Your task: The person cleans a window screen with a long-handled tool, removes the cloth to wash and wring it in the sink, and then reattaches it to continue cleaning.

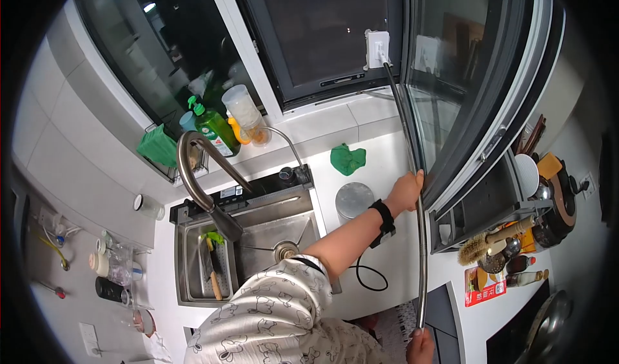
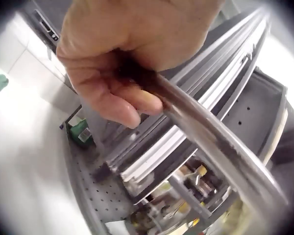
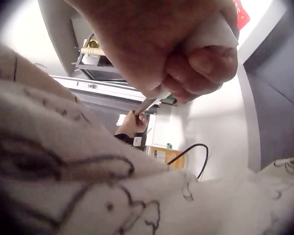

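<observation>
A long grey tube point(image 1: 422, 254) runs from a white plate point(image 1: 378, 49) on the dark window panel down to the lower right. My left hand point(image 1: 406, 192) grips its middle, beside the open window frame. In the left wrist view, fingers of the left hand point(image 2: 132, 44) curl round the shiny tube point(image 2: 225, 142). Lower down, my right hand point(image 1: 420, 346) holds the tube near the head view's bottom edge. The right wrist view has the right hand point(image 3: 152, 44) closed round something white point(image 3: 215, 35), with the tube point(image 3: 146, 105) extending towards the left hand point(image 3: 131, 125).
A sink point(image 1: 271, 235) with a curved faucet point(image 1: 193, 183) lies left of the arm. On the white counter are a green cloth point(image 1: 348, 159), a round lid point(image 1: 354, 200) and a black cable loop point(image 1: 371, 289). A dark rack point(image 1: 474, 219) and bottles stand at right.
</observation>
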The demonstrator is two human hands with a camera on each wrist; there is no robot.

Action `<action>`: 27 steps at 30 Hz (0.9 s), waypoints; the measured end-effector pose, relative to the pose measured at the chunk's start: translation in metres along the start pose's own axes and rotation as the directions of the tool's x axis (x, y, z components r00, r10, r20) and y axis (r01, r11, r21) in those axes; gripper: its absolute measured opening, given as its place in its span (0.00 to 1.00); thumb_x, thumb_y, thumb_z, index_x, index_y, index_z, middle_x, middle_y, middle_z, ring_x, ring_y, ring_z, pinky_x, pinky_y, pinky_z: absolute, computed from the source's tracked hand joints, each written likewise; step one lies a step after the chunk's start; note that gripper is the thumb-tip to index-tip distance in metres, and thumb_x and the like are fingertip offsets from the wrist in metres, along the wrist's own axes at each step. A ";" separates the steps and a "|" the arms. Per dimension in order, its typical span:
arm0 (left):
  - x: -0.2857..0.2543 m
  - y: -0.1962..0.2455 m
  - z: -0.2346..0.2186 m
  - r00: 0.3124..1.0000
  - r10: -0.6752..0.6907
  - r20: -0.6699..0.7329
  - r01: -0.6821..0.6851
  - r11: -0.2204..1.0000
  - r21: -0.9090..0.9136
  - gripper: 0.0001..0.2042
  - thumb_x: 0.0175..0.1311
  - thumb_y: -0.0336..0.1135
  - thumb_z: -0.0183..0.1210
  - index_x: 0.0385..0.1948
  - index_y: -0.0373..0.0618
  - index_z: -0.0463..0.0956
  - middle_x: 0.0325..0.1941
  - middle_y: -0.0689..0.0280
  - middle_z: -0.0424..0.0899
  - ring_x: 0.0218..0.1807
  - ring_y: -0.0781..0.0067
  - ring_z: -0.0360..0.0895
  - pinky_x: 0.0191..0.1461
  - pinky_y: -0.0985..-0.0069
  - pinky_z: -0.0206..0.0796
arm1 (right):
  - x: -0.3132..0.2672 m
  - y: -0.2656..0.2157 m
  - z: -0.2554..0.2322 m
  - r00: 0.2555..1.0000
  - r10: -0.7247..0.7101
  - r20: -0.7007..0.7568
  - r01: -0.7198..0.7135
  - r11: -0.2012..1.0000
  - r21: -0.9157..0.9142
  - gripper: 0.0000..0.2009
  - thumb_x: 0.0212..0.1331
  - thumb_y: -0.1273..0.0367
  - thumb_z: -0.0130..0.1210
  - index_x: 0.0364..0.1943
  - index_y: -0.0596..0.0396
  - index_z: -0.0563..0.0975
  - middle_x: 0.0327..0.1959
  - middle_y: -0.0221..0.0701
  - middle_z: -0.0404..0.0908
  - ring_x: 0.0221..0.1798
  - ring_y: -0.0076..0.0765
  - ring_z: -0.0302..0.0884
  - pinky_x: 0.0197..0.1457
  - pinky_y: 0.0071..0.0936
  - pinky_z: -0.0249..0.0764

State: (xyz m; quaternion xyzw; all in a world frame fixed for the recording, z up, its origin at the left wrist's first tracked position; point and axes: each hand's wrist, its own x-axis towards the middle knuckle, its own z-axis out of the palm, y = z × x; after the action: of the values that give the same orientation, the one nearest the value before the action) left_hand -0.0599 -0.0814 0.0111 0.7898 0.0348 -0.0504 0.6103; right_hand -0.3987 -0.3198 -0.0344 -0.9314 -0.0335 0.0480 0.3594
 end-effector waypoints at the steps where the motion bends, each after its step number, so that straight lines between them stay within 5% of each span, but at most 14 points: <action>1: -0.006 0.012 -0.005 0.998 -0.063 0.016 0.063 0.998 -0.025 0.25 0.66 0.49 0.36 0.32 0.25 0.64 0.14 0.49 0.73 0.10 0.59 0.73 0.11 0.71 0.66 | -0.003 0.001 -0.003 1.000 -0.001 -0.001 0.001 1.000 -0.001 0.19 0.62 0.58 0.39 0.21 0.59 0.67 0.11 0.36 0.60 0.15 0.36 0.58 0.20 0.34 0.55; 3: -0.009 0.011 -0.011 0.999 -0.044 0.004 0.045 0.998 -0.046 0.25 0.65 0.48 0.37 0.32 0.26 0.64 0.12 0.50 0.73 0.09 0.60 0.72 0.11 0.71 0.66 | 0.008 -0.058 -0.033 0.988 0.124 0.092 -0.143 0.959 0.244 0.19 0.62 0.59 0.39 0.21 0.60 0.68 0.11 0.39 0.62 0.14 0.39 0.58 0.19 0.36 0.55; 10: -0.038 0.020 -0.036 0.998 -0.062 0.029 0.064 0.995 -0.078 0.24 0.64 0.47 0.40 0.30 0.25 0.66 0.12 0.51 0.74 0.11 0.61 0.74 0.13 0.73 0.68 | -0.005 -0.057 -0.045 0.994 -0.012 0.105 -0.009 0.981 0.193 0.19 0.63 0.59 0.38 0.21 0.59 0.68 0.09 0.35 0.62 0.13 0.35 0.60 0.17 0.35 0.54; 12: -0.049 0.013 -0.046 0.996 -0.088 0.033 0.090 0.993 -0.075 0.24 0.63 0.47 0.41 0.30 0.25 0.66 0.13 0.51 0.74 0.12 0.61 0.75 0.14 0.73 0.69 | -0.009 -0.063 -0.052 0.978 0.076 0.192 -0.120 0.966 0.228 0.19 0.64 0.59 0.38 0.21 0.58 0.68 0.09 0.34 0.61 0.13 0.32 0.60 0.17 0.33 0.54; 19: -0.075 -0.002 -0.056 0.984 -0.175 0.027 0.176 0.948 -0.264 0.23 0.62 0.47 0.44 0.30 0.25 0.65 0.16 0.52 0.75 0.14 0.61 0.76 0.16 0.72 0.70 | -0.020 -0.044 -0.054 0.977 0.039 0.208 -0.081 0.976 0.201 0.19 0.64 0.58 0.39 0.23 0.58 0.69 0.09 0.32 0.62 0.13 0.29 0.59 0.17 0.30 0.55; 21: -0.066 0.001 -0.038 0.991 -0.133 -0.027 0.122 0.961 -0.247 0.24 0.64 0.47 0.42 0.28 0.26 0.66 0.15 0.51 0.74 0.14 0.60 0.75 0.15 0.71 0.70 | -0.017 -0.035 -0.053 0.970 0.223 0.096 -0.236 0.956 0.173 0.18 0.63 0.58 0.40 0.23 0.58 0.69 0.09 0.32 0.62 0.13 0.29 0.59 0.17 0.30 0.56; 24: -0.038 0.002 -0.021 0.997 -0.034 -0.066 0.028 0.995 -0.094 0.25 0.65 0.48 0.39 0.24 0.27 0.67 0.13 0.50 0.73 0.14 0.59 0.75 0.15 0.71 0.69 | -0.006 -0.043 -0.068 0.972 0.191 0.134 -0.209 0.968 0.138 0.18 0.63 0.59 0.40 0.23 0.59 0.69 0.09 0.32 0.63 0.13 0.29 0.60 0.17 0.31 0.55; 25: -0.032 0.005 -0.018 0.999 -0.036 -0.016 0.034 0.991 -0.131 0.26 0.65 0.49 0.38 0.22 0.28 0.67 0.12 0.50 0.73 0.14 0.59 0.75 0.14 0.71 0.68 | -0.005 -0.038 -0.053 0.999 0.033 -0.028 -0.028 0.984 0.176 0.20 0.64 0.58 0.39 0.20 0.59 0.68 0.08 0.30 0.62 0.12 0.29 0.58 0.17 0.31 0.53; 27: -0.021 0.019 -0.012 1.000 0.022 0.011 -0.021 0.993 -0.114 0.25 0.65 0.48 0.38 0.26 0.28 0.66 0.14 0.52 0.74 0.15 0.60 0.76 0.14 0.71 0.67 | -0.001 -0.029 -0.038 1.000 0.012 0.026 -0.017 0.981 0.196 0.20 0.64 0.58 0.37 0.20 0.58 0.67 0.08 0.30 0.61 0.12 0.29 0.58 0.17 0.31 0.53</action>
State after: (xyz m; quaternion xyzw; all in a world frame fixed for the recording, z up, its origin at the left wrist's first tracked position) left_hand -0.0781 -0.0743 0.0354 0.7538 0.0256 -0.0465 0.6549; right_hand -0.3966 -0.3233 0.0130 -0.8910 -0.0261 0.0652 0.4485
